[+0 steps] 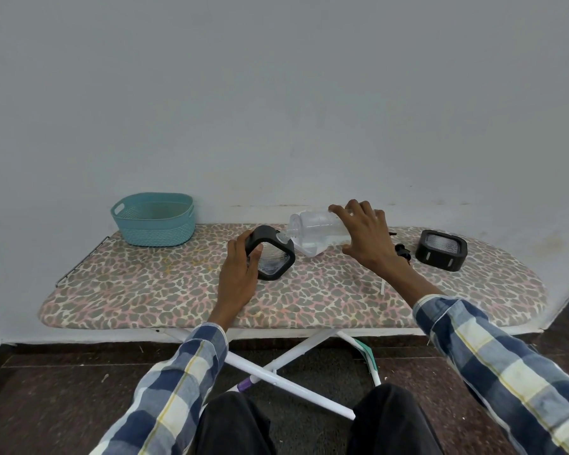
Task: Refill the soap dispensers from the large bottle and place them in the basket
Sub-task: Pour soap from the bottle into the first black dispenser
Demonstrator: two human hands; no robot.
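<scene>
Left hand (240, 274) holds a tilted black-framed dispenser (273, 257), grip curled round its frame. Right hand (365, 238), grip wrapped round the large clear bottle (316, 229), tips its mouth onto the dispenser's opening. Teal basket (153, 220) sits well apart, left.

A leopard-print ironing board (145, 290) stands against a grey wall (276, 93).

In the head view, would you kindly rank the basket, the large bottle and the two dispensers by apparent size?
1. Teal basket, largest.
2. Clear large bottle, tipped in the right hand.
3. The dispenser in the left hand, and the other dispenser look alike; no ranking.
</scene>
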